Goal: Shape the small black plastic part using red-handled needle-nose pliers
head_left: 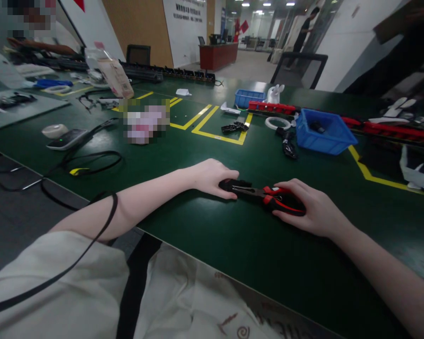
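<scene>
"Where were the pliers [267, 191]?"

"On or just above the counter [205, 226], I couldn't tell which. The right hand [313, 207] had its fingers curled round the parted handles, the nose at a black piece [228, 184]."

"And the left hand [210, 178]?"

"Fingers nearly closed, pinching that piece's other end."

"How would they handle?"

"The pliers seemed stiff, fairly heavy, best held by the handles; the piece looked light, perhaps brittle, better pinched gently."
</scene>
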A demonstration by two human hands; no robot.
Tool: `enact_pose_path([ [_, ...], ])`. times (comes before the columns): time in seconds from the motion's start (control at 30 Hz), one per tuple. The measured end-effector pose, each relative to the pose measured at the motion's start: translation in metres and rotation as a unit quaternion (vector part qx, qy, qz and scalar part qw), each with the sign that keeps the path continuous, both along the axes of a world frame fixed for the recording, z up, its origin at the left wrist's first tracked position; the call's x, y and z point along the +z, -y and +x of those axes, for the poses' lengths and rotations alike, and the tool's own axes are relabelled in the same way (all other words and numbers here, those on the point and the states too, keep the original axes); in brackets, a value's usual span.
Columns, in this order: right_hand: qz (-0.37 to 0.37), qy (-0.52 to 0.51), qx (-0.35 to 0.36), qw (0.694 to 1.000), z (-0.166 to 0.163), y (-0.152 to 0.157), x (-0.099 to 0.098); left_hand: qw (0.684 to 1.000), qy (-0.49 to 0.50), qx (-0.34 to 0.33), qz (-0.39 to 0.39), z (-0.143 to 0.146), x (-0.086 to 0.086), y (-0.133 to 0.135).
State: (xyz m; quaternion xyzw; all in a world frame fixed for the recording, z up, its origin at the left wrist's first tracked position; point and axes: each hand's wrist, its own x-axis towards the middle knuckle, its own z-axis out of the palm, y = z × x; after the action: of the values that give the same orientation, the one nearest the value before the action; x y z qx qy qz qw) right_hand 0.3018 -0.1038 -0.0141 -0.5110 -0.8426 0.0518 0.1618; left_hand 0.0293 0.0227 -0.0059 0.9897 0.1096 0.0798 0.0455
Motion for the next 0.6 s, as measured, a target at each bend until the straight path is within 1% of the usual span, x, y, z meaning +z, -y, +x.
enact_pose_path([
  [0.17, 0.000, 0.007, -0.002, 1.000, -0.0032, 0.0003, 0.0018, 1.000, -0.004, 0.002, 0.027, -0.0007, 0.0020, 0.0022],
  [0.27, -0.003, 0.007, -0.011, 1.000, -0.0051, 0.0013, 0.0029, 1.000, -0.012, 0.001, 0.026, -0.0007, 0.0027, 0.0019],
  [0.43, 0.020, 0.006, -0.014, 1.000, -0.0082, 0.0023, 0.0032, 1.000, -0.015, -0.005, 0.025, 0.0000, 0.0009, -0.0022],
  [0.6, 0.026, 0.006, -0.016, 0.999, -0.0060, 0.0027, 0.0023, 1.000, -0.019, -0.009, 0.014, 0.0033, 0.0004, -0.0048],
])
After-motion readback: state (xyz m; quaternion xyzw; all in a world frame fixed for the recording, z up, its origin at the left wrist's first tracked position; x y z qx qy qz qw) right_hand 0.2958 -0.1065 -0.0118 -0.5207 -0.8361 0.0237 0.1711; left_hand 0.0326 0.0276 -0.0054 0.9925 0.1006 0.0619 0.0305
